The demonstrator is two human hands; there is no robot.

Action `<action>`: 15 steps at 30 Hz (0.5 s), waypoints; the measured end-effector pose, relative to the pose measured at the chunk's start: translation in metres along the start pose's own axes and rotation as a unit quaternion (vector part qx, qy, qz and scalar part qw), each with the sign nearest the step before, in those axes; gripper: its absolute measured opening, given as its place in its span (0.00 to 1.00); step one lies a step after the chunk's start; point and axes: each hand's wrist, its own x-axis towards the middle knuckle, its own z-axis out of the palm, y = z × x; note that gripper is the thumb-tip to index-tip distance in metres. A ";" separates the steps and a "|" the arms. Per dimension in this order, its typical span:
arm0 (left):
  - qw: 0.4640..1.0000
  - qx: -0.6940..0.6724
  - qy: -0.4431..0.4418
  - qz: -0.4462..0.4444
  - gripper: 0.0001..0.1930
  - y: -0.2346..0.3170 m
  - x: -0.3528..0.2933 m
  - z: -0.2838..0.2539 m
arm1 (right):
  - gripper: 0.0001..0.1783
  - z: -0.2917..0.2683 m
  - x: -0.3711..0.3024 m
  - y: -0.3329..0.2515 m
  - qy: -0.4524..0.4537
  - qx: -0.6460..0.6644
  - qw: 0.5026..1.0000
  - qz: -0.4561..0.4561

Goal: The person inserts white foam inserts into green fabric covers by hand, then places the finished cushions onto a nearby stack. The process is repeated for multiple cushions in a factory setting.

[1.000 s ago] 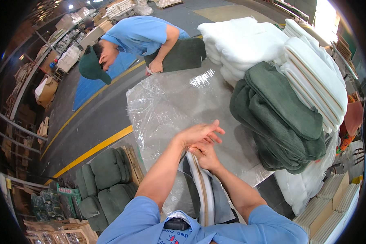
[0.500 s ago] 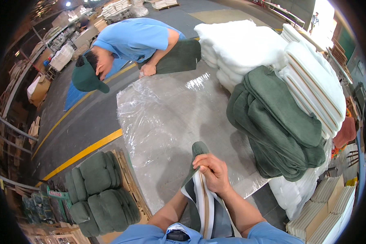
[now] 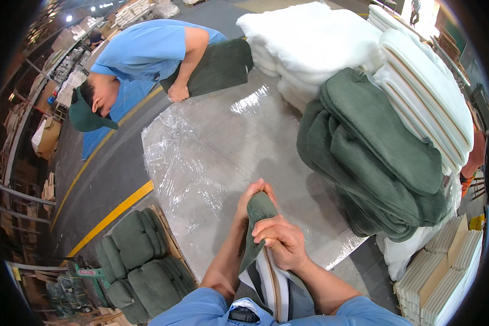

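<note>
In front of my body is a dark green fabric cushion cover [image 3: 261, 207], with layered white padding [image 3: 271, 282] showing a brown stripe inside its opening. My right hand [image 3: 283, 242] is closed on the cover's edge, fingers folded over the fabric beside the padding. My left hand [image 3: 257, 190] wraps round the far end of the cover from behind; the cover hides part of its palm. Below my hands stands the table, spread with clear plastic film [image 3: 195, 179]. At its right side a pile of green covers [image 3: 375, 146] lies in a heap.
Across the table a co-worker in a blue shirt [image 3: 146, 49] bends over another green piece [image 3: 217, 65]. White fluffy padding [image 3: 309, 32] and layered white slabs [image 3: 424, 98] are stacked far right. Filled green cushions [image 3: 146, 261] sit lower left; folded white sheets [image 3: 440, 271] lower right.
My left hand has come up from behind the cover to its far end. The cover's end now tips up between both hands. The view has shifted slightly.
</note>
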 end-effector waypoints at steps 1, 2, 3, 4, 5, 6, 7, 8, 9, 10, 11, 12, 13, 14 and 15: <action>0.998 0.036 -0.020 0.041 0.32 0.008 -0.001 0.002 | 0.04 0.000 0.001 0.004 0.005 0.007 1.000 0.011; 0.993 0.073 -0.036 0.082 0.32 0.018 -0.005 0.003 | 0.04 0.002 0.002 0.007 0.007 0.019 1.000 0.023; 0.985 0.111 -0.055 0.122 0.33 0.028 -0.009 0.007 | 0.04 0.002 0.003 0.011 0.009 0.011 1.000 0.026; 0.980 0.135 -0.055 0.134 0.33 0.035 -0.014 0.011 | 0.04 0.000 0.004 0.016 0.010 0.002 0.999 0.030; 0.975 0.160 -0.058 0.146 0.32 0.044 -0.018 0.019 | 0.04 -0.002 0.005 0.019 0.014 -0.008 0.999 0.032; 0.968 0.184 -0.059 0.160 0.32 0.050 -0.023 0.023 | 0.04 -0.001 0.005 0.021 0.014 -0.004 0.999 0.036; 0.967 0.193 -0.044 0.160 0.30 0.054 -0.028 0.027 | 0.04 0.000 0.005 0.022 0.012 -0.007 0.999 0.034; 0.967 0.197 -0.028 0.161 0.29 0.053 -0.033 0.029 | 0.04 0.000 0.004 0.022 0.006 -0.011 0.999 0.034; 0.966 0.202 -0.013 0.162 0.28 0.053 -0.037 0.031 | 0.04 0.001 0.003 0.021 0.000 -0.017 0.999 0.034; 0.961 0.225 0.000 0.159 0.26 0.054 -0.039 0.030 | 0.05 0.003 0.003 0.021 -0.001 -0.030 0.999 0.037; 0.956 0.247 0.013 0.160 0.23 0.057 -0.040 0.029 | 0.06 0.003 0.007 0.017 -0.005 -0.045 0.998 0.037; 0.949 0.269 0.025 0.160 0.21 0.060 -0.041 0.028 | 0.07 0.004 0.010 0.014 -0.008 -0.060 0.997 0.037; 0.950 0.274 0.031 0.149 0.21 0.059 -0.043 0.028 | 0.07 0.004 0.009 0.012 -0.016 -0.071 0.996 0.048; 0.948 0.283 0.037 0.145 0.20 0.061 -0.041 0.025 | 0.06 0.005 0.013 0.011 -0.024 -0.083 0.995 0.050; 0.947 0.289 0.041 0.136 0.19 0.061 -0.040 0.025 | 0.05 0.004 0.013 0.010 -0.029 -0.096 0.993 0.057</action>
